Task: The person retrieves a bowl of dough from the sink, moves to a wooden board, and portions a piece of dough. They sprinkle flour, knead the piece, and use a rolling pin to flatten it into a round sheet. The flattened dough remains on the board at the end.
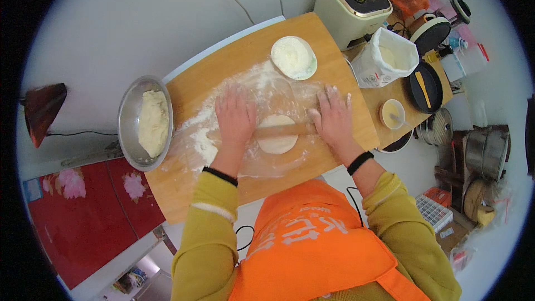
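Note:
A wooden rolling pin [276, 131] lies across a flat round of dough [278, 147] on the floured wooden board [334, 67]. My left hand [236, 110] rests palm down over the pin's left part, its fingers stretched forward. At the opposite end, my right hand [333, 113] bears on the pin, with flour on its spread fingertips. The dough shows both in front of the pin and behind it. Loose flour [205, 142] is scattered left of the dough and beyond it. Past my hands stands a bowl of flour [294, 57].
A steel bowl [125, 129] holding a large dough lump [153, 123] sits at the board's left edge. To the right are an open flour bag [391, 56], a small bowl of pale yellow liquid [393, 113], a black pan [434, 88] and a cream-coloured appliance [342, 19].

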Demonstrator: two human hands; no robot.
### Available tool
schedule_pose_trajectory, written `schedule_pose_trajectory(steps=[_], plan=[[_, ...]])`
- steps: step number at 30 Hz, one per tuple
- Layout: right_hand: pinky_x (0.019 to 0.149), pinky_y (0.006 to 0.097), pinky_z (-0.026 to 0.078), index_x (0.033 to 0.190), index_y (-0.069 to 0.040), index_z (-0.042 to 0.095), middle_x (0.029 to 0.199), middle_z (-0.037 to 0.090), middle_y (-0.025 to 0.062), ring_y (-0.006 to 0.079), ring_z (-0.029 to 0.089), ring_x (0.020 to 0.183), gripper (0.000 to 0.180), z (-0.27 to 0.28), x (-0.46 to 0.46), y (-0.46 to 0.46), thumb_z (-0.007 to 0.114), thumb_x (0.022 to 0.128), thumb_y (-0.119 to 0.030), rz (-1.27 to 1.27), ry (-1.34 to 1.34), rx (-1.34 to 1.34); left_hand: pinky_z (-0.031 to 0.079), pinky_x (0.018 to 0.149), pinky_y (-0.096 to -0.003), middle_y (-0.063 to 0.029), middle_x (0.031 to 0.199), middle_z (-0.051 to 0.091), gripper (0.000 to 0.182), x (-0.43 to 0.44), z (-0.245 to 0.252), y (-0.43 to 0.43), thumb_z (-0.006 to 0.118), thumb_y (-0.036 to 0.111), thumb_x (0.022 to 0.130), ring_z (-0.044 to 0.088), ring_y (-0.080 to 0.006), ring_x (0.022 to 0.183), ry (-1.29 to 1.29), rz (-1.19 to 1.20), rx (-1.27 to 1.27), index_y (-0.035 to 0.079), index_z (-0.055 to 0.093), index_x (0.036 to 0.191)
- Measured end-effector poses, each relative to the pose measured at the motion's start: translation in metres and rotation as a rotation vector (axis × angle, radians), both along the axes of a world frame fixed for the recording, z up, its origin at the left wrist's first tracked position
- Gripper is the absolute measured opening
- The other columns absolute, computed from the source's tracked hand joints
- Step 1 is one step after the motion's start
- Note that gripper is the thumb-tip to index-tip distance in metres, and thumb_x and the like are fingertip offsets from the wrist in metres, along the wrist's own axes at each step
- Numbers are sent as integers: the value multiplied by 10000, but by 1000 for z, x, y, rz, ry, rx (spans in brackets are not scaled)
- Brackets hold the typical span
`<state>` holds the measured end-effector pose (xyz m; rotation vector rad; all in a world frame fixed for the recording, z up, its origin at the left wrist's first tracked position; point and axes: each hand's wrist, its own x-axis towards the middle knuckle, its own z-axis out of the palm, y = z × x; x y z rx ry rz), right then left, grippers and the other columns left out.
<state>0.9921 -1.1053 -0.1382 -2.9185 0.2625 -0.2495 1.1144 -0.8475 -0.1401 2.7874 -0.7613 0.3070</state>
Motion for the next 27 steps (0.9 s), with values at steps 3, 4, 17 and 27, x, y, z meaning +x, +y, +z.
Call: schedule_pose_trajectory(steps=[3, 4, 17, 27], plan=[[1170, 621, 240, 1379, -58, 549, 1501, 450, 196, 379, 395, 1415, 570, -4, -2, -1, 594, 933, -410, -45, -3, -22, 245, 1154, -613, -221, 1505, 443, 529, 6, -6, -3, 560, 315, 964, 380, -399, 1420, 33, -18, -42, 98, 516, 1444], [1171, 619, 240, 1382, -57, 548, 1503, 449, 195, 380, 393, 1416, 567, -2, -10, 1, 592, 938, -408, -14, -69, -44, 242, 1154, -618, -221, 1510, 438, 535, -8, -6, 3, 565, 321, 961, 377, -403, 1422, 54, -29, -29, 97, 516, 1444], [1181, 605, 247, 1334, -87, 575, 1439, 518, 171, 358, 431, 1392, 528, 6, -12, -9, 621, 920, -412, 231, 13, 74, 422, 1046, -494, -225, 1347, 560, 487, -14, 9, -4, 660, 279, 903, 542, -409, 1220, 158, -88, -101, 28, 594, 1316], [1024, 498, 425, 1209, -104, 628, 1375, 554, 150, 321, 553, 1244, 466, 19, -82, 0, 736, 821, -338, 236, 408, 208, 473, 973, -488, -212, 1238, 613, 385, -62, 13, -1, 642, 274, 906, 595, -411, 1122, 638, 96, -12, 48, 651, 1218]])
